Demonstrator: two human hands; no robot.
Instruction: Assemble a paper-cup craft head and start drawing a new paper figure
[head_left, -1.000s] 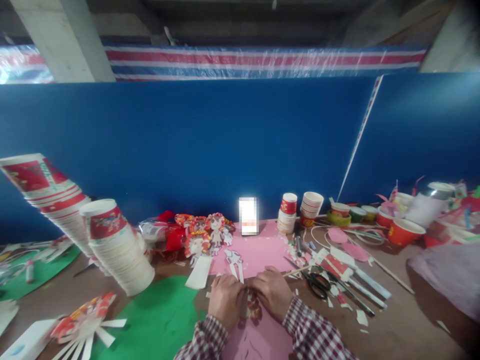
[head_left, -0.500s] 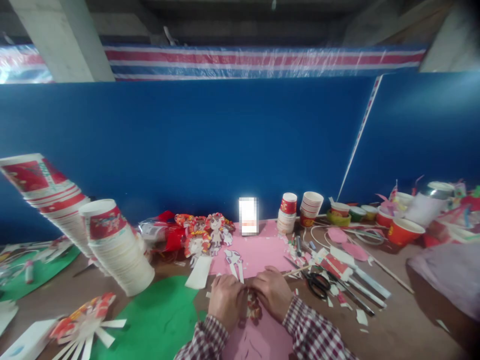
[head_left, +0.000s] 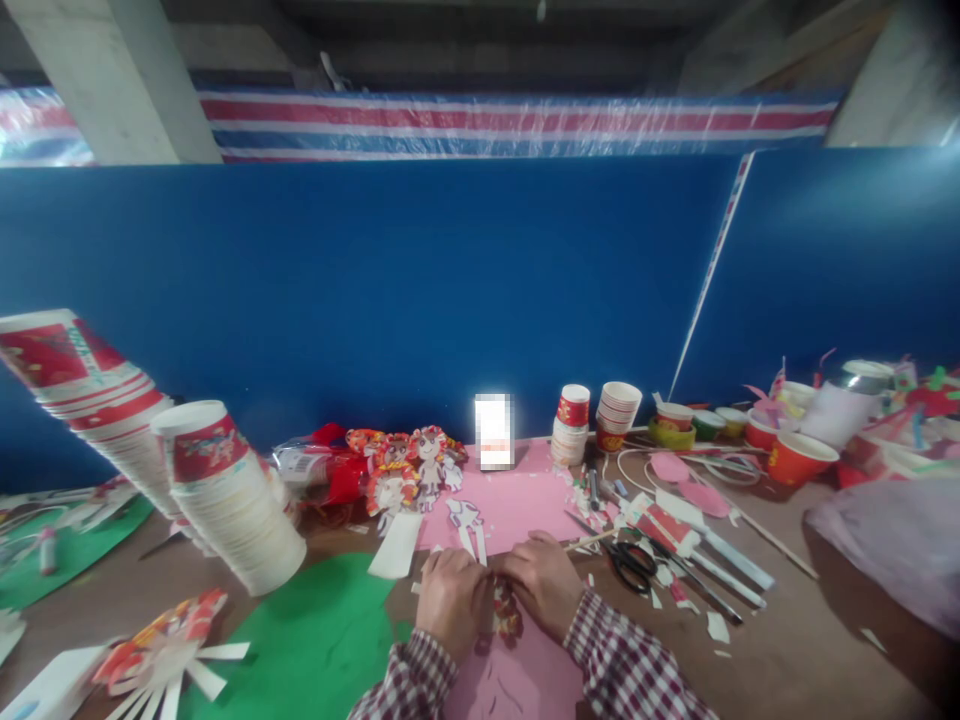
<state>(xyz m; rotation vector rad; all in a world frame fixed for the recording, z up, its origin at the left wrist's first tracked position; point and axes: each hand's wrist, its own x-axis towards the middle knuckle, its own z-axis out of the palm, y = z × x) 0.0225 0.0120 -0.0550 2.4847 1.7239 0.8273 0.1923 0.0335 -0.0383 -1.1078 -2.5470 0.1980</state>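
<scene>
My left hand [head_left: 450,598] and my right hand [head_left: 545,583] rest close together on a pink paper sheet [head_left: 517,512] at the table's near edge. Both have their fingers curled and pinch a small red patterned paper piece [head_left: 507,608] between them. A white paper doll cutout [head_left: 467,523] lies just beyond my fingertips. Black scissors [head_left: 634,562] lie to the right of my right hand.
Leaning stacks of red-and-white paper cups [head_left: 217,495] stand at the left, shorter cup stacks [head_left: 571,425] at the back. Finished paper dolls [head_left: 409,468], a green sheet [head_left: 319,640], red bowls [head_left: 798,458], pens and scraps crowd the brown table [head_left: 810,640]. A blue partition [head_left: 420,290] stands behind.
</scene>
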